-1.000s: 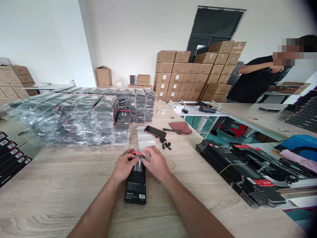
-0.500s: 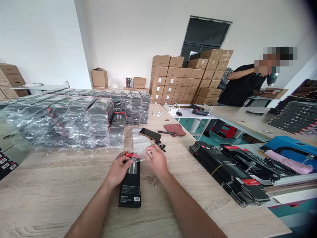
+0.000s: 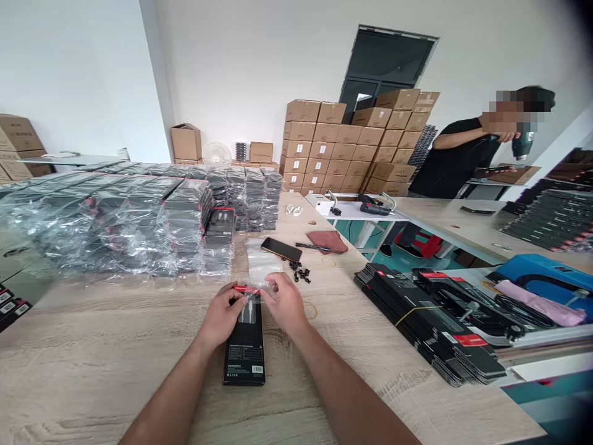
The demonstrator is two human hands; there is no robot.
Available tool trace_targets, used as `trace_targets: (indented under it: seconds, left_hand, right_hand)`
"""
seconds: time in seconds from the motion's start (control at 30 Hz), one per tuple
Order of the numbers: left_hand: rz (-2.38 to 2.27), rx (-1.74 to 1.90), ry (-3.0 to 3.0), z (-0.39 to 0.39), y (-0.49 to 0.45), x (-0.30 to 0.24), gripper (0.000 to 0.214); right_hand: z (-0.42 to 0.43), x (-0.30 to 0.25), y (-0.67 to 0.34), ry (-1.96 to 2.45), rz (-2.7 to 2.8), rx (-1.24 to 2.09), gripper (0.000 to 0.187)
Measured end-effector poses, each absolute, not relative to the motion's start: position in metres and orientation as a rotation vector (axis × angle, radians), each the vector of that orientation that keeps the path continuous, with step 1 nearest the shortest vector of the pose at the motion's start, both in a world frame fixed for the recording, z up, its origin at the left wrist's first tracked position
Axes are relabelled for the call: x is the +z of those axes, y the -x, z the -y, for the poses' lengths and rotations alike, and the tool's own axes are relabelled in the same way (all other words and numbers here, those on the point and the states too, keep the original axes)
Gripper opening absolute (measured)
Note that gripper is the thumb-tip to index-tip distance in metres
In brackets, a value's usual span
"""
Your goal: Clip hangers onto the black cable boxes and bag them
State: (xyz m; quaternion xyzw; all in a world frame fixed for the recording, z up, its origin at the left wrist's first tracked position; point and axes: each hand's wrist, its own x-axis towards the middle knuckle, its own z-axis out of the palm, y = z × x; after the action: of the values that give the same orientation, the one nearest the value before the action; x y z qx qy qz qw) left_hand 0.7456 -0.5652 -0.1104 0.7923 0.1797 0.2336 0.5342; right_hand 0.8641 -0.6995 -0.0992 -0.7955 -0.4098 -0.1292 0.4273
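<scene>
Brown cardboard cartons (image 3: 333, 142) rise in a tall stack against the far wall, beside a dark window (image 3: 386, 62). At the right, a co-worker (image 3: 456, 157) in a black shirt stands with a dark power tool (image 3: 522, 145) raised in one hand.

The long wooden tabletop (image 3: 115, 352) carries a large mass of black retail boxes (image 3: 115, 222), stacked in rows and wrapped in clear plastic film. One loose box (image 3: 219, 227) with a red edge sits at the near corner of the wrapped stacks. To the right lies a fanned stack of flat black sleeves (image 3: 417, 321), with a yellow band (image 3: 419, 314) across them.

Directly below the hands lies a black box (image 3: 244, 355) with a barcode at its near end and a window showing a white cable (image 3: 247, 312). The left hand (image 3: 222, 315) and right hand (image 3: 285, 303) are held close together over the box's far end. Both grips are pressed together, pinching a red-tipped strip (image 3: 245, 288) in a clear plastic sleeve; the left holds the red end and the right the clear end.

Beyond them lie a clear plastic bag (image 3: 262, 259) and, just past it, a smartphone (image 3: 280, 250). Small black pieces (image 3: 301, 275) are scattered just right of the bag, near a pen (image 3: 312, 247) and a reddish pouch (image 3: 327, 241).
</scene>
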Motion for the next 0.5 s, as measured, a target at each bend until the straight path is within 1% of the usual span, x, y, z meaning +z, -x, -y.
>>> trace_targets:
  seconds: [0.07,0.13,0.3,0.43,0.5]
  left_hand:
    - [-0.439,0.547,-1.887,0.567,-0.745,-0.109,0.02]
    - [-0.466,0.532,-1.888,0.568,-0.744,-0.106,0.021]
    - [-0.516,0.572,-1.923,0.568,-0.745,-0.106,0.021]
    - [-0.534,0.62,-1.916,0.564,-0.747,-0.112,0.028]
    - [-0.528,0.616,-1.901,0.562,-0.748,-0.114,0.029]
  right_hand:
    - [0.698,-0.099,-0.861,2.002,1.105,-0.303,0.006]
    - [0.697,-0.098,-0.857,2.01,1.136,-0.319,0.011]
    - [0.696,-0.094,-0.851,1.994,1.238,-0.347,0.014]
    - [0.698,-0.09,-0.851,1.997,1.29,-0.386,0.026]
    - [0.699,-0.089,-0.849,1.991,1.334,-0.387,0.024]
